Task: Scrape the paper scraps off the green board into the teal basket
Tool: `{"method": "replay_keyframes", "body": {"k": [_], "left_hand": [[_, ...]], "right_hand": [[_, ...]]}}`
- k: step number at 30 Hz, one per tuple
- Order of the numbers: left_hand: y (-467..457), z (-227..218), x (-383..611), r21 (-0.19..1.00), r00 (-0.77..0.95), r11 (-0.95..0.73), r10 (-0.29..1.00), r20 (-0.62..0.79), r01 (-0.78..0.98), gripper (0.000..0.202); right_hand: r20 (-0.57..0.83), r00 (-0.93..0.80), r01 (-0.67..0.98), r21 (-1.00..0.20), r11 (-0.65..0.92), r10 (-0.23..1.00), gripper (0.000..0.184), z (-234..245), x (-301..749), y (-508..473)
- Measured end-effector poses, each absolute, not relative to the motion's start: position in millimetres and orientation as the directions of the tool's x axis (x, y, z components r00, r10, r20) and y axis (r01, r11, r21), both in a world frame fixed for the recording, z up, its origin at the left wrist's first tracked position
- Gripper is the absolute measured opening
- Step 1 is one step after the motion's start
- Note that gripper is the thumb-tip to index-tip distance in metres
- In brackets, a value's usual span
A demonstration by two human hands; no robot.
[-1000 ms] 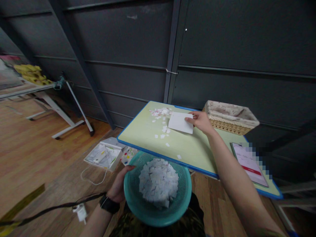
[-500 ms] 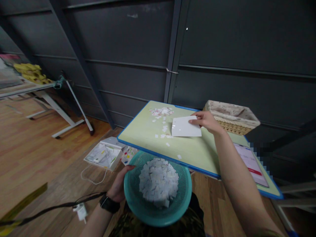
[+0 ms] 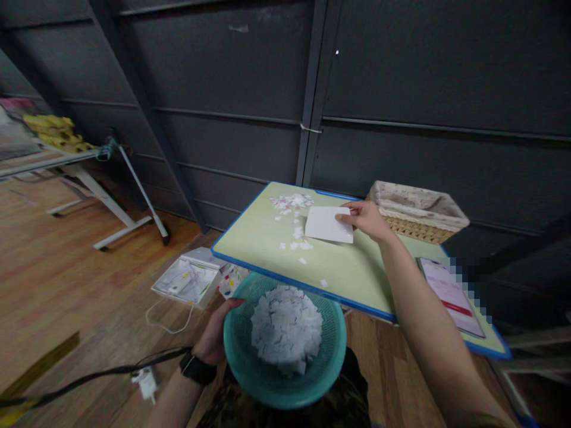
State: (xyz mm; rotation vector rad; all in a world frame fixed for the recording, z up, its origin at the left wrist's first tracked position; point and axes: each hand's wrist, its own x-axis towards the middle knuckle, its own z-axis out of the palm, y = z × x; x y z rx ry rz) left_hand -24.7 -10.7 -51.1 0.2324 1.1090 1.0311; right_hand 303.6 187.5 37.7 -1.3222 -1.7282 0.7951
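My left hand (image 3: 217, 333) grips the left rim of a teal plastic basket (image 3: 239, 351), which rests on my lap under the table's front edge. Inside it lies a heap of small white paper pieces (image 3: 286, 327). Over the pale green table (image 3: 250, 238), my right hand (image 3: 363, 220) pinches a white card (image 3: 328, 224) by its right edge, thumb on top. To the left of the card, loose paper scraps (image 3: 295, 232) are scattered, with a denser pile (image 3: 292, 201) at the back left of the table.
A lined wicker basket (image 3: 414, 229) stands at the table's back right. A phone or tablet (image 3: 450, 294) lies by my right forearm. On the floor at left are an open white box (image 3: 187, 282) and a white plug (image 3: 146, 383) on a black cable.
My right hand has moved slightly left with the white card, whose tilt has changed a little. My left hand and the teal basket have stayed in place.
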Motion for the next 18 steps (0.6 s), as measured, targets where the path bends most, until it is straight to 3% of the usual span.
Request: {"method": "replay_keyframes", "body": {"k": [11, 18], "left_hand": [[-10, -48, -24, 0.609, 0.063, 0.562, 0.762, -0.645, -0.560, 0.009], [-9, -55, -27, 0.600, 0.103, 0.560, 0.774, -0.624, -0.572, 0.013]], "right_hand": [[0.353, -0.101, 0.608, -0.718, 0.338, 0.930, 0.045, 36, 309, 193], [0.289, -0.168, 0.584, -0.741, 0.332, 0.942, 0.041, 40, 311, 177]]}}
